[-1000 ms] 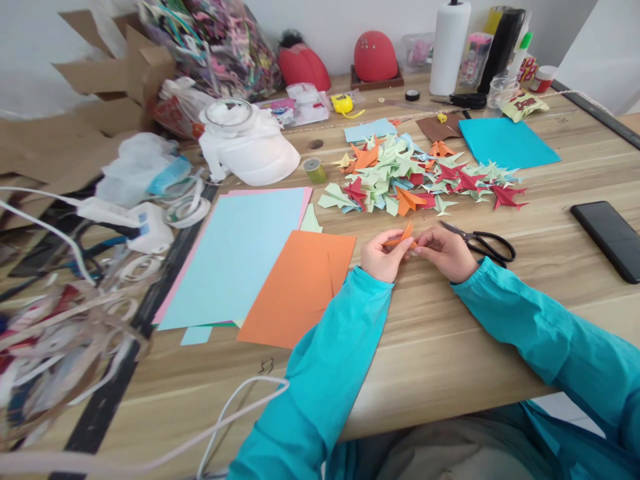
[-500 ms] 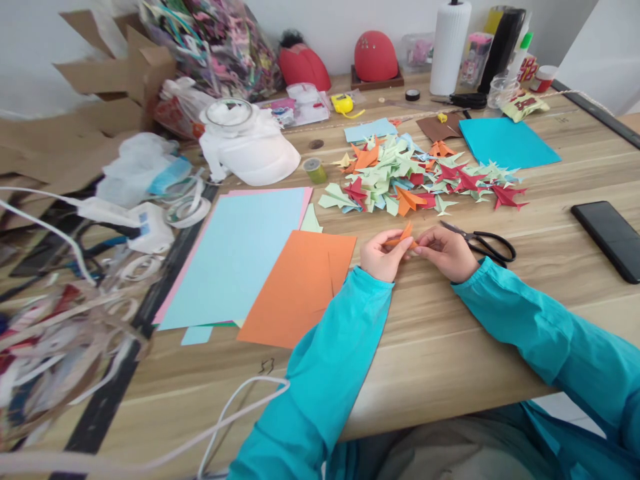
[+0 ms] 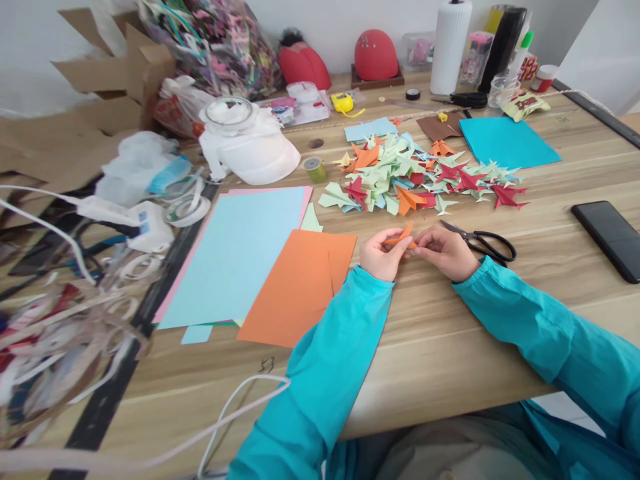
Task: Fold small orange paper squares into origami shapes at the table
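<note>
My left hand (image 3: 381, 256) and my right hand (image 3: 449, 254) meet over the wooden table (image 3: 450, 347), both pinched on a small folded orange paper piece (image 3: 403, 239). Its pointed tip sticks up between my fingers. Just beyond my hands lies a pile of folded paper shapes (image 3: 415, 177) in green, orange, red and blue. Black scissors (image 3: 483, 243) lie right of my right hand. An orange sheet (image 3: 297, 287) lies flat to the left of my left hand.
Light blue paper (image 3: 235, 257) over pink sheets lies left of the orange sheet. A black phone (image 3: 613, 239) rests at the right. A teal sheet (image 3: 505, 141), paper towel roll (image 3: 449, 47), white cap (image 3: 250, 150), tape rolls and cables crowd the back and left.
Almost nothing differs; my fingers shift slightly on the orange paper piece, which stays between both hands.
</note>
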Demonstrator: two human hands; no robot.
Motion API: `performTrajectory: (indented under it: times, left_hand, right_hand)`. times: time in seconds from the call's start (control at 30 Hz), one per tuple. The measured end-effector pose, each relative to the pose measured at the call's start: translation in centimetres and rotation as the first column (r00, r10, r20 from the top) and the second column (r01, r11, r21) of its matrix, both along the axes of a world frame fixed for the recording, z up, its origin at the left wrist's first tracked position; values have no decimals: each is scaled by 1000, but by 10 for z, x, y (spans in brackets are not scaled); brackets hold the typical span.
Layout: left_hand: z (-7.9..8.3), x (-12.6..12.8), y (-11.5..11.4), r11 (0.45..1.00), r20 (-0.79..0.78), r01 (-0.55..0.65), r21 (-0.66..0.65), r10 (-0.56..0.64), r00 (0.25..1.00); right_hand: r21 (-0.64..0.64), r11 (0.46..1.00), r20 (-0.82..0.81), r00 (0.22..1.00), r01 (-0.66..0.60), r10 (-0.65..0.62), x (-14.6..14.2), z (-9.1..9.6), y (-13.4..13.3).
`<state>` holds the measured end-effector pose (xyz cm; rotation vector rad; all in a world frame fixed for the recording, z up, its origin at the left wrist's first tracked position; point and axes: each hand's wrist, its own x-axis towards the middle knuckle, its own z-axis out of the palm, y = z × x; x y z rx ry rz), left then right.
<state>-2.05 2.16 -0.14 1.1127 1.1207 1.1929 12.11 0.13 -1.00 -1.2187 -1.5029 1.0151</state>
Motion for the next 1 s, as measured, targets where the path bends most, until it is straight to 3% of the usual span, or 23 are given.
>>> performTrajectory:
  times: [0.3,0.43,0.73,1.0]
  left_hand:
    - [-1,-1,1,1000,10,-15,-3,15,1000]
    - [-3,-2,3,999,26,-42,-4,42,999]
    - [-5,-2,4,1000,44,-20,-5,20,999]
    - [-5,-3,5,999,66,-20,-34,22,998]
  right_hand:
    - [111,994,149,989,-6,-10,1,7,-1]
    - [-5,997,45,996,75,-75,0,6,-1]
    - [-98,990,-55,994,-99,94,3,8,1]
    - [-219,968,-179,980,-123,84,1,15,-2]
